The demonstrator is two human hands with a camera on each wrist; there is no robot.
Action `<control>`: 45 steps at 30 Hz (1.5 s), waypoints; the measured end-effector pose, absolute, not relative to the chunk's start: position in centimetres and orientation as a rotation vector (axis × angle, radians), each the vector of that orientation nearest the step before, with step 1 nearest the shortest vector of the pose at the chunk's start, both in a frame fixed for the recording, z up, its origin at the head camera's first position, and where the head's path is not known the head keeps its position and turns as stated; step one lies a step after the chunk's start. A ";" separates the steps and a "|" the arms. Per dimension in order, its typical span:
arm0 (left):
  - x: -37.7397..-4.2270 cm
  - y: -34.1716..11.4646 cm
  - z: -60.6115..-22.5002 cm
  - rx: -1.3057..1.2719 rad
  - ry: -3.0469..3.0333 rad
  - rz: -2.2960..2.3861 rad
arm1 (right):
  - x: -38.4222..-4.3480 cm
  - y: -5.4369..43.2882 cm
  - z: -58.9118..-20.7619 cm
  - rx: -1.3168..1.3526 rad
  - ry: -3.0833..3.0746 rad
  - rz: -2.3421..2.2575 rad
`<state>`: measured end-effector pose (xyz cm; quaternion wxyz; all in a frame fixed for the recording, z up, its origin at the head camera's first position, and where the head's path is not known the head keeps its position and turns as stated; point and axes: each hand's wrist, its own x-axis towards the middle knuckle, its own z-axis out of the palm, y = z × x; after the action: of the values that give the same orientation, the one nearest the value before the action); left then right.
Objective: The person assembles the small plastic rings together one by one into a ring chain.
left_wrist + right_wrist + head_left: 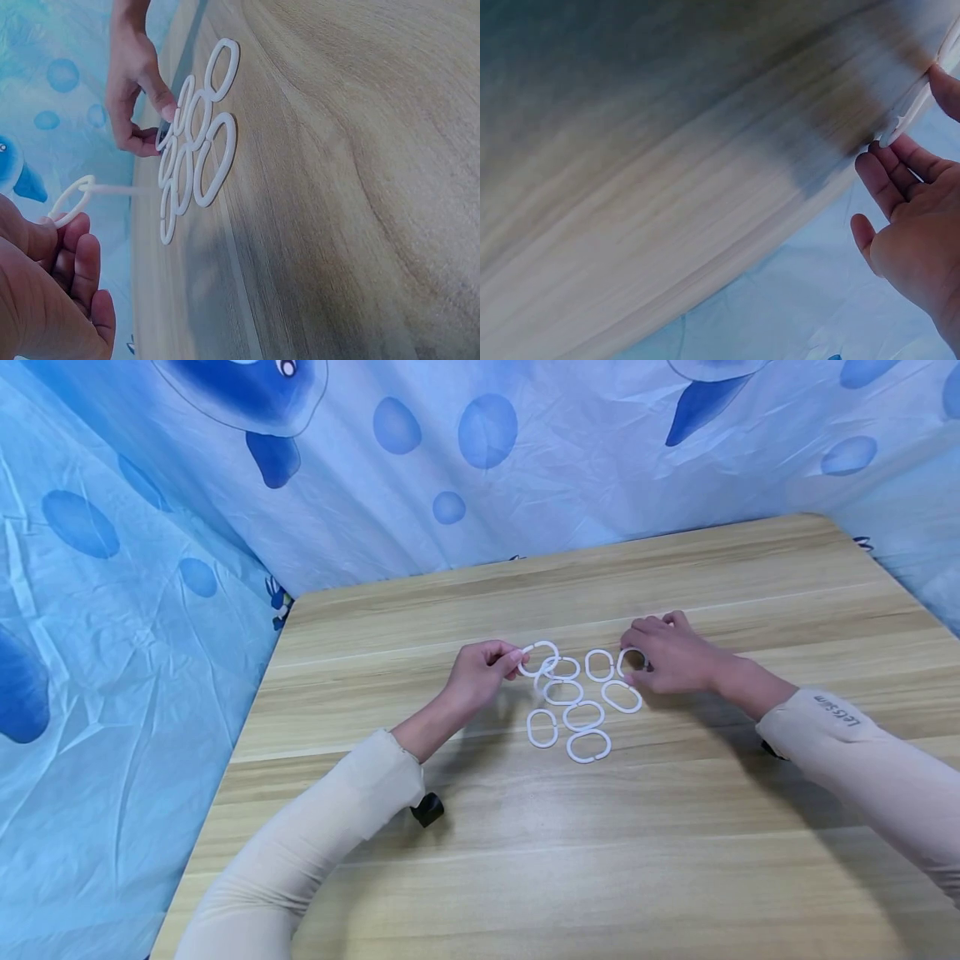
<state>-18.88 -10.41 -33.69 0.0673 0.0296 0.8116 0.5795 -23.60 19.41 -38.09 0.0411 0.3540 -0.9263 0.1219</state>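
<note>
My left hand (480,675) pinches a white oval plastic link (73,187) between thumb and fingers, raised off the table. From it hangs a second white link (120,190), seen nearly edge-on in the left wrist view. My right hand (671,656) is at the right end of the loose links, its thumb and fingertips gripping the ends of another white link (620,662) low over the table. Several similar links lie flat between the hands, among them one just below the right hand, a link (605,692), and a nearer link (529,727) at the left.
The wood-grain table (570,868) extends around the links on all sides. A blue sheet (337,518) with sea-animal prints hangs behind it and at the left. A small black block (428,810) shows under the left sleeve.
</note>
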 end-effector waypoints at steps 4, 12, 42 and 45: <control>-18.8 -10.5 -33.7 0.094 2.452 1.740 | -23.6 19.2 -38.1 1.085 -2.811 0.315; -18.9 -10.6 -33.7 0.093 2.457 1.728 | -24.0 18.7 -37.9 1.063 -2.720 0.261; -19.0 -10.0 -33.7 0.107 2.443 1.687 | -23.3 15.6 -33.4 0.656 -2.643 1.559; -19.1 -9.9 -33.8 0.120 2.449 1.673 | -23.3 15.0 -33.2 0.673 -2.613 1.664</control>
<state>-19.07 -9.87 -33.76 0.0864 0.0404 0.8220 0.5614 -23.29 15.00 -33.18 -0.0144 0.2124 -0.8241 0.5248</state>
